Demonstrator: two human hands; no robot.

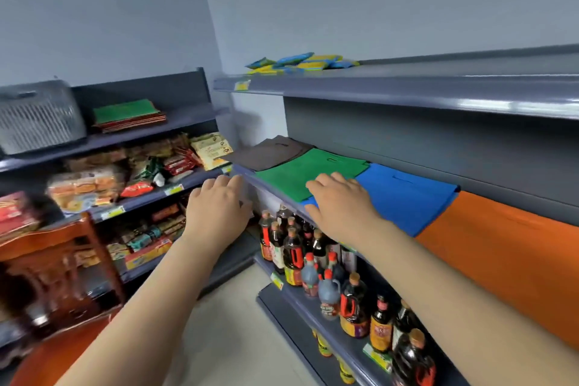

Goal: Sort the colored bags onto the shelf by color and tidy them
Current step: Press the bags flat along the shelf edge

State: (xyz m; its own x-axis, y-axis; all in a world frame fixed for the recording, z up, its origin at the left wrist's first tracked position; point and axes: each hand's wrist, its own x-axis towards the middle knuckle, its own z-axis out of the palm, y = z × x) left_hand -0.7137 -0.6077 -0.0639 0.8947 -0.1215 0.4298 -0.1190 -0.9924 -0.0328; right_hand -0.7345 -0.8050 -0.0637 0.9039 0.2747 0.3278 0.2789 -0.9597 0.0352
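Middle shelf (275,194), right-hand unit: four colour groups of flat bags laid side by side along the front edge. From the left end: brown bags (269,152), green bags (300,171), blue bags (404,194), orange bags (501,247), the orange draping over the front lip. Neighbours overlap slightly at their edges; green lies over the near corner of blue. Right hand (341,202) rests flat, fingers extended, on the green/blue seam near the front edge; grips nothing. Left hand (217,208) hovers just off the shelf's left front corner, fingers loosely straight, empty, apparently not touching. Judgement: sorting on this shelf looks largely done; what remains here is squaring up edges and overhang. A second stack (128,116), green on top with red beneath, sits on the top shelf of the left unit beside a grey basket (37,117); probably still to be sorted. Sauce bottles (313,263) stand below.
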